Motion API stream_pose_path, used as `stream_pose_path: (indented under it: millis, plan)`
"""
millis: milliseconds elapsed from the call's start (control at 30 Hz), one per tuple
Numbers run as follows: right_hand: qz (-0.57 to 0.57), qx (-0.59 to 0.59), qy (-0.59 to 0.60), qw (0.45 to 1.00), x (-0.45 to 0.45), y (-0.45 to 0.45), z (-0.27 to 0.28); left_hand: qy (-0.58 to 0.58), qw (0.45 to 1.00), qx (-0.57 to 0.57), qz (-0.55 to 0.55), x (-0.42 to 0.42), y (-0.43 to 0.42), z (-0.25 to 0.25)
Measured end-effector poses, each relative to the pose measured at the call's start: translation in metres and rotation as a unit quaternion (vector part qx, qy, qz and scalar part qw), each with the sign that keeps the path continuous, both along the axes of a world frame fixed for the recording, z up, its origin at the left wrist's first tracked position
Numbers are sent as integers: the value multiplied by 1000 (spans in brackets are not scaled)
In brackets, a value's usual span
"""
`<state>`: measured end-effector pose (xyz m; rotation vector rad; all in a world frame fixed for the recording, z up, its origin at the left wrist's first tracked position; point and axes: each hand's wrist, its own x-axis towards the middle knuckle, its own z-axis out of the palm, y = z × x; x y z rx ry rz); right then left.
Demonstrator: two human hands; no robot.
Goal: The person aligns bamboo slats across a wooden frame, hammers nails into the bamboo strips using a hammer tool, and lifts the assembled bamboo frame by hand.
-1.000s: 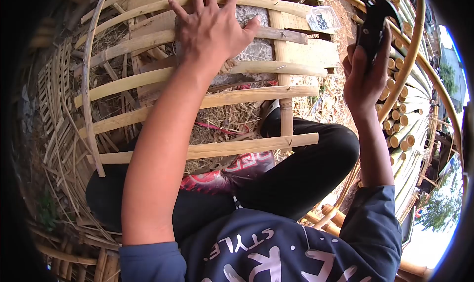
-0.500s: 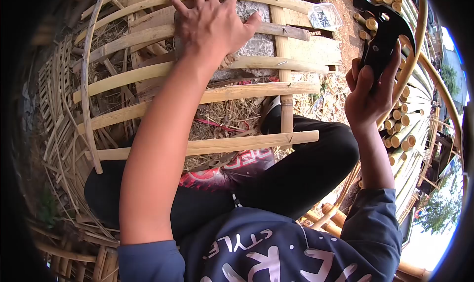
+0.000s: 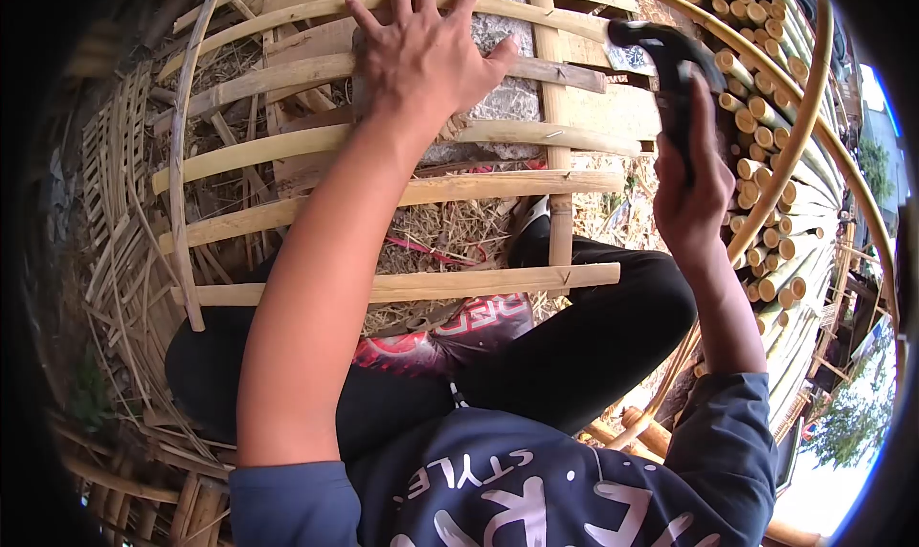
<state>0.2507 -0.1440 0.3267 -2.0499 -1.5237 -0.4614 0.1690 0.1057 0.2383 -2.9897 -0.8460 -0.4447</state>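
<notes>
Landmark here is the grey block [image 3: 517,105], rough-faced, lying beneath the bamboo slats [image 3: 479,283]. You have the hammer [image 3: 672,61] to the right of the block, its black head turned toward the block and partly covering a clear tray [image 3: 630,59]. Expect it to be rigid and head-heavy; a hold low on the handle should suit it, with a firm wrist against twist. Your right hand [image 3: 694,198] is wrapped snugly round that handle, one digit stretched up along it; motion blur hides the finer finger placement. Your left hand [image 3: 421,64] lies palm down above the block, fingers spread wide, tips on a slat at the block's far side, thumb pointing toward its right edge; this grip rests flat and clasps nothing. Whether the palm bears on the block itself is hidden. Slats look light, stiff yet springy, smooth enough to skid, likely to split near their ends. Best steadied flat-handed over the block, away from the cross-strip [image 3: 560,217] that runs along the block's right side.
</notes>
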Motion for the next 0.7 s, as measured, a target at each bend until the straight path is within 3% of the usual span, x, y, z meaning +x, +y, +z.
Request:
stream_pose_path:
  millis: [67, 100, 167, 200, 233, 267, 300, 367, 467, 533, 600, 633, 700]
  plan:
    - [-19, -248, 132, 960, -1, -1, 10, 38, 999, -5, -1, 0, -3, 13]
    - [5, -161, 67, 985, -2, -2, 16, 22, 1000, -2, 0, 3, -1, 10]
    - [-56, 20, 130, 990, -10, -4, 9, 0, 1000, 8, 0, 3, 3, -4]
    - [-64, 13, 148, 987, -11, -5, 6, 9, 1000, -1, -11, -2, -5, -6]
    - [-79, -110, 174, 975, -10, -2, 11, 4, 1000, 2, -11, -2, -4, -4]
    - [-55, -327, 108, 937, -4, 6, 27, -2, 1000, 9, -6, 1, 0, 0]
    - [-38, -212, 188, 958, -1, 3, 13, 93, 993, -71, 19, -6, -12, 41]
    - [-17, -73, 78, 994, 3, 4, 15, 74, 994, -82, 17, -5, -6, 42]
    - [-10, -25, 46, 999, -2, 1, 3, 77, 994, -77, 4, -9, -14, 35]
    - [-8, -209, 119, 971, 6, 0, 5, 69, 996, -63, 3, -8, -15, 33]
    - [-60, -47, 158, 985, 0, -4, 4, 52, 997, -54, 14, -7, -10, 30]
    - [-76, 38, 173, 981, -2, -6, 3, 100, 990, -95, -4, -6, -4, 40]
    - [-55, -51, 113, 991, -5, -4, 7, 30, 999, -29, -21, -3, -5, 3]
